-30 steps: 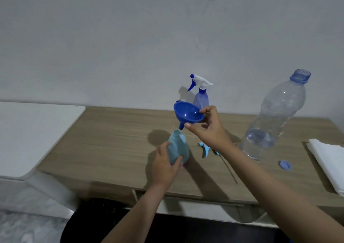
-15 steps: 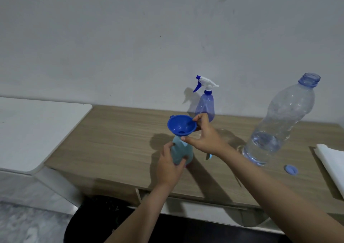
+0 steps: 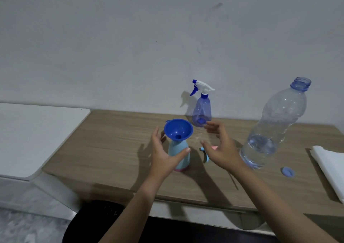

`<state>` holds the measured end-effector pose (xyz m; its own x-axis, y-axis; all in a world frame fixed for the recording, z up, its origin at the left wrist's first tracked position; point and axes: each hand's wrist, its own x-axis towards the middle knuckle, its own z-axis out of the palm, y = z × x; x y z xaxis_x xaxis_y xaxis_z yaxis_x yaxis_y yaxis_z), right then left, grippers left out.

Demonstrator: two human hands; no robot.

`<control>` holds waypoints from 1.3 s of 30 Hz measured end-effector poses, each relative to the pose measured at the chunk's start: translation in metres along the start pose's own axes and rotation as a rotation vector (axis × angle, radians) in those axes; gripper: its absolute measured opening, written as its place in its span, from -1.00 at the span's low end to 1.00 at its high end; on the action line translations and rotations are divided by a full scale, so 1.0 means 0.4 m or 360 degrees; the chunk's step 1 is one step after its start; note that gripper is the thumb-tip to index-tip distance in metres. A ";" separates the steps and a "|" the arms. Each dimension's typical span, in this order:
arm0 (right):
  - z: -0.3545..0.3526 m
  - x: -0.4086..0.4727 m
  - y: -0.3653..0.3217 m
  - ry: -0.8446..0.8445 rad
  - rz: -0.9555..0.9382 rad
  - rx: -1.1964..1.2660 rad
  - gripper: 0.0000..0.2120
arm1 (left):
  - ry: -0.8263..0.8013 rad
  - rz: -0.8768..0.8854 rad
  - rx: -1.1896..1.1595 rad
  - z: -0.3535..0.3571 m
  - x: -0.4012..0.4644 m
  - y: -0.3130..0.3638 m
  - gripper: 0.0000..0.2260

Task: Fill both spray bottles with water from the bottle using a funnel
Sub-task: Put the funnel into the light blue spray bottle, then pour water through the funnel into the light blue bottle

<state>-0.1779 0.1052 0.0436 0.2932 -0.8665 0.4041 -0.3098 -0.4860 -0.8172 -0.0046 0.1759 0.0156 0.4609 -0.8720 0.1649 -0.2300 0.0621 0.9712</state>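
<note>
A dark blue funnel [image 3: 177,129] sits upright in the neck of a light blue spray bottle [image 3: 179,149] with a pink base, on the wooden table [image 3: 111,142]. My left hand [image 3: 162,155] holds this bottle, thumb across its front and fingers behind it. My right hand [image 3: 219,149] hovers just right of the funnel, fingers spread, holding nothing. Partly hidden behind that hand lies the bottle's removed spray head [image 3: 205,157]. A translucent blue spray bottle [image 3: 202,112] with its trigger on stands by the wall. The large uncapped water bottle [image 3: 270,131], water in its lower part, stands at the right.
The water bottle's blue cap [image 3: 288,172] lies on the table in front of the bottle. A folded white cloth [image 3: 331,164] lies at the table's right edge. A lower white surface [image 3: 37,134] adjoins the table on the left. A wall runs behind.
My right hand lowered the funnel into the light blue bottle's neck, let go of it and drew back to the right. My left hand stayed on the bottle.
</note>
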 end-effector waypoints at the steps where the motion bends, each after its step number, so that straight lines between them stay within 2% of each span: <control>1: -0.008 -0.018 0.004 0.0215 -0.0095 -0.0054 -0.59 | -0.0002 0.0006 -0.0009 0.008 0.001 0.012 0.05; 3: -0.030 -0.048 0.018 0.0681 -0.0271 -0.0227 -0.66 | 0.0032 0.0017 -0.0040 0.026 0.002 0.031 0.04; 6: -0.088 -0.072 0.059 0.1250 -0.0275 -0.0531 -0.55 | 0.0122 -0.0008 -0.0075 0.046 0.003 0.045 0.00; 8: -0.142 -0.064 0.089 0.1475 -0.0174 -0.0620 -0.42 | 0.0188 -0.0014 -0.0052 0.054 0.004 0.047 -0.05; 10: -0.202 -0.041 0.107 0.1546 -0.0043 -0.0618 -0.29 | 0.0258 -0.0016 -0.0056 0.060 0.006 0.048 -0.09; 12: -0.255 -0.009 0.119 0.1484 -0.0025 -0.0587 -0.16 | 0.0293 -0.0036 -0.0046 0.064 0.009 0.054 -0.15; 14: -0.296 0.022 0.130 0.1339 -0.0163 -0.0541 -0.07 | 0.0296 -0.0030 -0.0017 0.064 0.007 0.062 -0.21; 18: -0.324 0.061 0.126 0.1081 -0.0289 -0.0355 0.01 | 0.0247 0.0035 -0.0032 0.057 0.005 0.068 -0.37; 22: -0.319 0.094 0.118 0.0983 -0.0279 -0.0376 0.08 | 0.0193 0.0020 -0.0080 0.051 0.010 0.059 -0.38; 27: -0.316 0.108 0.102 0.1024 -0.0240 -0.0425 0.03 | 0.0162 0.0014 -0.0095 0.048 0.009 0.059 -0.35; 30: -0.314 0.110 0.084 0.0953 -0.0318 -0.0487 -0.01 | 0.0146 0.0012 -0.0108 0.046 0.008 0.060 -0.31; 34: -0.311 0.107 0.050 0.0766 -0.0483 -0.0634 -0.04 | 0.0111 -0.0012 -0.0110 0.042 0.008 0.060 -0.29; 39: -0.299 0.102 -0.015 0.0358 -0.0452 -0.0696 -0.04 | 0.0076 0.0009 -0.0086 0.038 0.007 0.068 -0.28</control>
<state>-0.2721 0.0593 0.1142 0.2348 -0.6746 0.6998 -0.6066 -0.6642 -0.4368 -0.0224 0.1678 0.0398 0.5006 -0.8474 0.1771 -0.1868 0.0941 0.9779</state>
